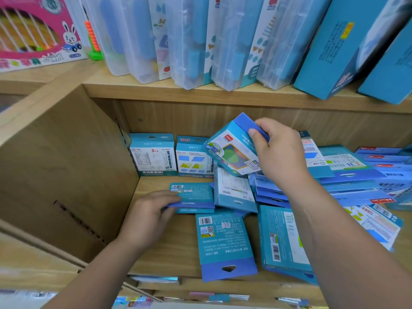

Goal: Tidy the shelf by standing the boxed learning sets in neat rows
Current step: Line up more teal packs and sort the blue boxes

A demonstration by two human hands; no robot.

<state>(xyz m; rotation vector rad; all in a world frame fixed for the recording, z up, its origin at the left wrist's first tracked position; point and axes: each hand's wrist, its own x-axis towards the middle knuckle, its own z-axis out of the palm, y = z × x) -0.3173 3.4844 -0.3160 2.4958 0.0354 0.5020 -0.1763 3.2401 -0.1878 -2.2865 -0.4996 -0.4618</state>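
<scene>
Two boxed learning sets stand upright at the back left of the wooden shelf (156, 241): a white-fronted one (153, 158) and one with blue and yellow shapes (193, 161). My right hand (276, 150) grips a tilted blue box with coloured shapes (231, 150) in the air beside them. My left hand (149, 214) grips the edge of a flat teal box (195, 195) lying on the shelf. More boxes lie flat in front, one with a barcode (225, 239) and another (283, 239) hanging over the front edge.
A jumbled pile of blue boxes (356, 179) covers the right of the shelf. The left wall (66, 175) bounds the compartment. Above, clear plastic cases (191, 41), blue boxes (338, 45) and a pink abacus box (33, 32) stand on the upper shelf.
</scene>
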